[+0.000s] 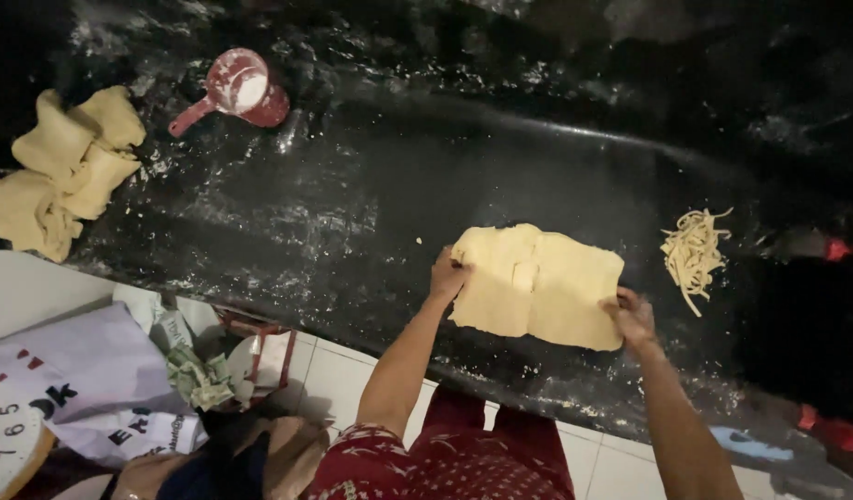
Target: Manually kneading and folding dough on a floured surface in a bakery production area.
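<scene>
Both hands, left hand [448,275] and right hand [632,318], grip opposite edges of a folded dough sheet [535,285] on the floured black counter [352,213] (cut noodles [693,252] lie nearby). Thin dough may tear if tugged.

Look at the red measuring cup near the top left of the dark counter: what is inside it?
Inside the red measuring cup lies white powder, like the white dusting spread over the dark counter. Its tilted wall hides how deep the powder goes.
</scene>
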